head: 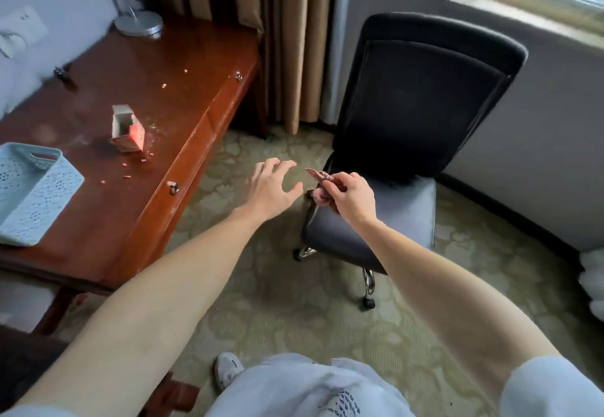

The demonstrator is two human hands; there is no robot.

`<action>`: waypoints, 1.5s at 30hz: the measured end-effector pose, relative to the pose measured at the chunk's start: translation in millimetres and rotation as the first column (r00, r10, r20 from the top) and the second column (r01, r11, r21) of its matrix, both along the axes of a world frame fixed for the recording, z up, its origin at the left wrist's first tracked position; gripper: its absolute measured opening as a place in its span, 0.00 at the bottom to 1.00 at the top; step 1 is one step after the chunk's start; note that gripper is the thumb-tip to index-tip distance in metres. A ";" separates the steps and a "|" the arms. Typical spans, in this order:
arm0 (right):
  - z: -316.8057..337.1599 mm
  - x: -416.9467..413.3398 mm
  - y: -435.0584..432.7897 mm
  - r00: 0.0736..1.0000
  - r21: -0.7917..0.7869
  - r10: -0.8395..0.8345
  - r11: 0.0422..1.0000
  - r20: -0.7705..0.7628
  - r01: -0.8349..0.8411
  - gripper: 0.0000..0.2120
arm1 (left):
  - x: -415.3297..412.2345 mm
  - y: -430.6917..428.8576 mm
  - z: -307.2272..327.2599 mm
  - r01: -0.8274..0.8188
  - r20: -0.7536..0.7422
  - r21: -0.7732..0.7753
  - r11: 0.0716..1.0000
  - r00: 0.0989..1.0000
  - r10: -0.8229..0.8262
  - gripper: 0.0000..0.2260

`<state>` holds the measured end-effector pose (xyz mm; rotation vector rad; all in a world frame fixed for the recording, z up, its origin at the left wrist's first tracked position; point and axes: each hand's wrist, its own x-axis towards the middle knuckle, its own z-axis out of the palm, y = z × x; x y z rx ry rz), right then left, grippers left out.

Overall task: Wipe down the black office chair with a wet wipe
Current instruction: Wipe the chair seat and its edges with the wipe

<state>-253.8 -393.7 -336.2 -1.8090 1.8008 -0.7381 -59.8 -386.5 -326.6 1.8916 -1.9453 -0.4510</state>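
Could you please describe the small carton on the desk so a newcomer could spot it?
Find the reddish wooden desk on the left. Beyond its pale blue perforated basket stands the small carton, upright with its top open. It is the only box there, red-printed on one side, with pinkish crumbs scattered around it.

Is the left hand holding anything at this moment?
No, the left hand is open with spread fingers and holds nothing; the right hand pinches the crumpled pinkish item.
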 end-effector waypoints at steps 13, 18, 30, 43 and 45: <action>-6.2 -204.0 19.3 0.965 0.092 -0.261 0.961 -0.012 0.261 0.14 | -191.8 -18.1 8.9 0.200 0.088 0.070 0.977 0.975 -0.206 0.23; -24.9 -246.7 9.5 0.940 0.174 -0.338 0.929 0.041 0.326 0.19 | -238.3 -37.5 2.7 0.262 0.100 0.091 0.961 0.958 -0.271 0.23; -22.8 -317.4 -75.6 0.928 0.319 -0.363 0.892 0.082 0.320 0.13 | -317.1 -146.8 -37.1 0.292 0.042 0.131 0.948 0.953 -0.299 0.24; -9.0 -352.2 -170.4 0.926 0.392 -0.270 0.907 0.263 0.153 0.16 | -358.7 -225.7 -49.4 0.212 0.020 0.196 0.957 0.975 -0.220 0.24; -11.3 -360.4 -179.6 0.928 0.406 -0.257 0.904 0.269 0.132 0.16 | -368.0 -227.2 -53.8 0.181 0.032 0.214 0.960 0.981 -0.192 0.24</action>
